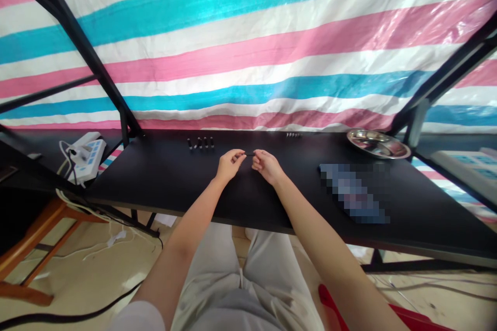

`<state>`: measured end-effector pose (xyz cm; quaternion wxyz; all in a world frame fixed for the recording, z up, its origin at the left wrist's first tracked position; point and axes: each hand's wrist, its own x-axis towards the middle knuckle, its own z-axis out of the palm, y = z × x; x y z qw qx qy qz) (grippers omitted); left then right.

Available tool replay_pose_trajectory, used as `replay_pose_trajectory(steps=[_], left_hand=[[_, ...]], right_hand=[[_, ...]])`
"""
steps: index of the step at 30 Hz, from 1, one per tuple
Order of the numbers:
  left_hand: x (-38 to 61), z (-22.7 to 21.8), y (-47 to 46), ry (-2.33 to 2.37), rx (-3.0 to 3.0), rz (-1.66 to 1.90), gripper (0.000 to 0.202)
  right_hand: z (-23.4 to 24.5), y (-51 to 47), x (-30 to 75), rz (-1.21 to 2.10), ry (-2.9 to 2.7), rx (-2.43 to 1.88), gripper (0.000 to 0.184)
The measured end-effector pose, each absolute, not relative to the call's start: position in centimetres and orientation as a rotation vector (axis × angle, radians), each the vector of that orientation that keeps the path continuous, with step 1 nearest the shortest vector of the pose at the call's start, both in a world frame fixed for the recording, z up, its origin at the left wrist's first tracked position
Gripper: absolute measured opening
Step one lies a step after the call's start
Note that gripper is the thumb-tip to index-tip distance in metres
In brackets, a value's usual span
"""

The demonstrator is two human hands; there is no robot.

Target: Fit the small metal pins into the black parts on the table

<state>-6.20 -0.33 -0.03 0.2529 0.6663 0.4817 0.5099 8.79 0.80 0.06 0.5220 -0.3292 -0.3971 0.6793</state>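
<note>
My left hand (pixel 230 163) and my right hand (pixel 266 164) meet above the middle of the black table. Between their fingertips is a small dark rod (pixel 249 154), thin and short, pinched at one end by each hand. Its exact kind is too small to tell, and the fingers hide both ends. To the left of my hands, several small black cylinders with pale ends (pixel 199 143) stand in a row. Farther back, right of centre, several tiny silvery pieces (pixel 294 135) lie in a line.
A shiny round metal plate (pixel 378 144) rests at the table's back right. A pixelated blue item (pixel 351 194) lies in front of it. White power strips (pixel 90 158) with cables sit beyond the left end. Black metal posts (pixel 111 83) frame the table (pixel 155 181), before a striped plastic sheet (pixel 248 62).
</note>
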Motion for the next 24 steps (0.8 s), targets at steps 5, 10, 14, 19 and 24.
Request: replay_pose_trajectory(steps=[5,10,14,19,24], left_hand=[[-6.2,-0.1,-0.5,1.316,1.916,1.399,0.018],[-6.3,0.7,0.0,1.313,2.131,1.388,0.017],[-7.1,4.1,2.0,1.244,2.446,1.25,0.012],[-8.9,10.5,5.8,1.452,2.762,0.741,0.008],[-10.7,12.8,8.4,1.658,2.799,0.268,0.007]], right_hand=[[0.1,0.8,8.8,1.682,-0.905,-0.771,0.031],[0.2,0.8,8.8,1.708,-0.855,-0.753,0.03],[0.6,0.7,8.8,1.717,-0.834,-0.72,0.029],[0.8,0.6,8.8,1.69,-0.797,-0.742,0.028],[0.9,0.5,8.8,1.682,-0.792,-0.771,0.029]])
